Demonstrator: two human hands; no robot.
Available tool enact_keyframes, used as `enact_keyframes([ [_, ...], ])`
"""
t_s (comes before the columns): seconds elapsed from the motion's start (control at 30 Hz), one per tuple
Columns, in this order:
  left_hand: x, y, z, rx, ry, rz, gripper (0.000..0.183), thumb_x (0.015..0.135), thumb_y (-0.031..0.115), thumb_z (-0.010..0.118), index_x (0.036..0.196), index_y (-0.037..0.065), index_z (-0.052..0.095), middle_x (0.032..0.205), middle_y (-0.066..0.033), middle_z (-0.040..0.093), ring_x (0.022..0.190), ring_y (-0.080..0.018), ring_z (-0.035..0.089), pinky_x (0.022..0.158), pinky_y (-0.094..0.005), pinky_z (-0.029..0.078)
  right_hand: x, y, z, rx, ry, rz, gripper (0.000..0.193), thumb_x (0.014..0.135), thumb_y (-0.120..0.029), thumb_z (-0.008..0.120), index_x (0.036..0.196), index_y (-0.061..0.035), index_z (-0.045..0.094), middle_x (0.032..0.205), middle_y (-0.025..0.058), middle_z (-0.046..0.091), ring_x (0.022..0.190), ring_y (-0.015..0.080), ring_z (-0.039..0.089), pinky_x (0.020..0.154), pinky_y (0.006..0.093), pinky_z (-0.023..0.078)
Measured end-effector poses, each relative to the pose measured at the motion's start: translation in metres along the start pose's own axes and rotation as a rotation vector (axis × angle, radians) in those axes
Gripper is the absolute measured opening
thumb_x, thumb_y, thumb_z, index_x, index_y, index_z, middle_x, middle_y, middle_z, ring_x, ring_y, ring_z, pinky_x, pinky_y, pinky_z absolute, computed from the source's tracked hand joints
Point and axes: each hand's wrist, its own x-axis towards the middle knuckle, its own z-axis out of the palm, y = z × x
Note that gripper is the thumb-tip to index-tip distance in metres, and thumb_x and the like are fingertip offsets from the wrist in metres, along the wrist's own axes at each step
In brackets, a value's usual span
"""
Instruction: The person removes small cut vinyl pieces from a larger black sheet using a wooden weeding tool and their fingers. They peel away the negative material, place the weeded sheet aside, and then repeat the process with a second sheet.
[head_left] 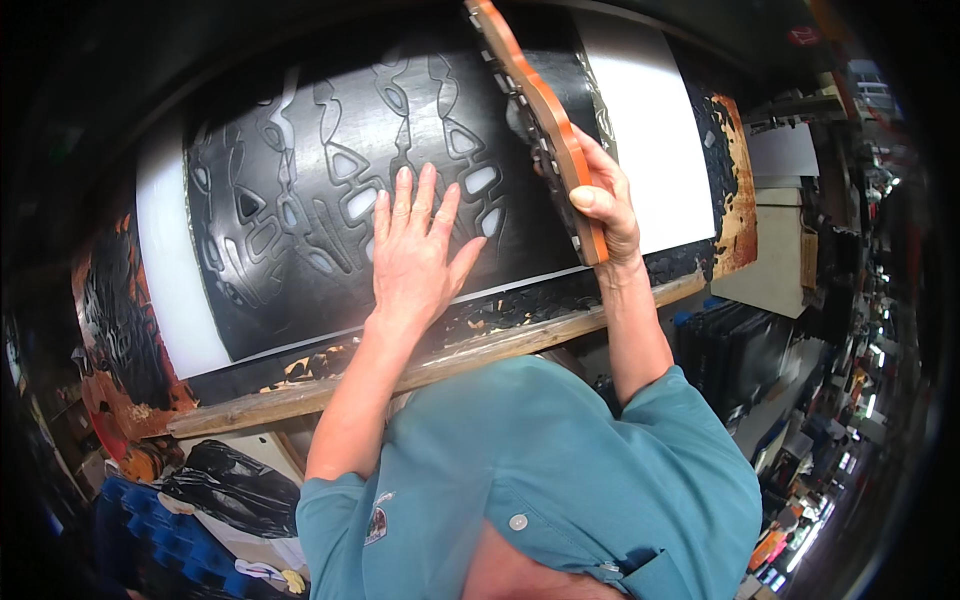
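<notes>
A glossy black sheet lies over a white board. Outlines with curved, strap-like shapes are cut in rows across the sheet, and white shows through several of the openings. My left hand rests flat on the sheet near its front edge, fingers spread, holding nothing. To its right, my right hand grips a long, wavy-edged wooden cutting die near its lower end. The die is tilted up on edge, orange-brown on its side, with metal pieces along the face turned left. Its far end runs out of the top of the view.
A worn wooden bar runs along the front of the work surface. Scarred, black-stained wood shows at the right. A beige cabinet stands beyond it. Crumpled black plastic lies at lower left. A dark overhead structure borders the top.
</notes>
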Motion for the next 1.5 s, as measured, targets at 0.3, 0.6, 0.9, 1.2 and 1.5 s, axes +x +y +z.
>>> enact_keyframes([
  [0.3, 0.004, 0.005, -0.002, 0.015, -0.029, -0.015, 0.069, 0.088, 0.034, 0.082, 0.147, 0.007, 0.059, 0.166, -0.0203, 0.040, 0.156, -0.0426, 0.032, 0.127, -0.0598, 0.023, -0.004, 0.021, -0.033, -1.266, 0.157, -0.263, 0.096, 0.059, -0.039, 0.093, 0.146, -0.0123, 0.063, 0.157, 0.0326, 0.039, 0.141, 0.0474, 0.043, 0.117, 0.0534, 0.041],
  [0.6, 0.001, 0.006, 0.001, 0.021, 0.012, 0.016, 0.061, 0.091, 0.028, 0.078, 0.144, 0.004, 0.059, 0.164, -0.0223, 0.042, 0.155, -0.0457, 0.032, 0.126, -0.0622, 0.023, -0.001, 0.031, -0.035, -1.390, 0.162, -0.470, 0.093, 0.055, -0.037, 0.090, 0.140, -0.0095, 0.066, 0.152, 0.0352, 0.040, 0.131, 0.0512, 0.046, 0.108, 0.0583, 0.046],
  [0.9, -0.053, 0.019, -0.039, -0.518, 0.152, 0.022, 0.023, 0.092, -0.002, 0.073, 0.115, -0.001, 0.071, 0.113, -0.0193, 0.075, 0.106, -0.0369, 0.073, 0.096, -0.0447, 0.058, -0.020, 0.040, -0.032, -1.281, 0.269, -0.401, 0.097, 0.065, -0.036, 0.095, 0.146, 0.0002, 0.056, 0.161, 0.0380, 0.030, 0.142, 0.0521, 0.039, 0.119, 0.0574, 0.038],
  [1.2, -0.114, 0.040, -0.007, -0.184, 0.200, 0.080, 0.016, 0.086, -0.004, 0.075, 0.084, 0.005, 0.062, 0.083, -0.0106, 0.071, 0.071, -0.0311, 0.065, 0.066, -0.0422, 0.049, -0.016, 0.056, -0.045, -1.123, 0.254, -0.612, 0.091, 0.073, -0.037, 0.092, 0.146, -0.0006, 0.055, 0.159, 0.0307, 0.037, 0.143, 0.0476, 0.042, 0.119, 0.0538, 0.039],
  [1.5, -0.126, 0.033, -0.005, -0.041, 0.308, 0.027, 0.021, 0.091, -0.001, 0.072, 0.075, 0.002, 0.058, 0.073, -0.0155, 0.060, 0.067, -0.0372, 0.060, 0.065, -0.0459, 0.047, -0.015, -0.067, -0.119, -0.680, 0.709, -1.008, 0.019, 0.098, -0.014, 0.074, 0.087, -0.0002, 0.067, 0.076, 0.0062, 0.065, 0.069, 0.0149, 0.062, 0.066, 0.0298, 0.050],
])
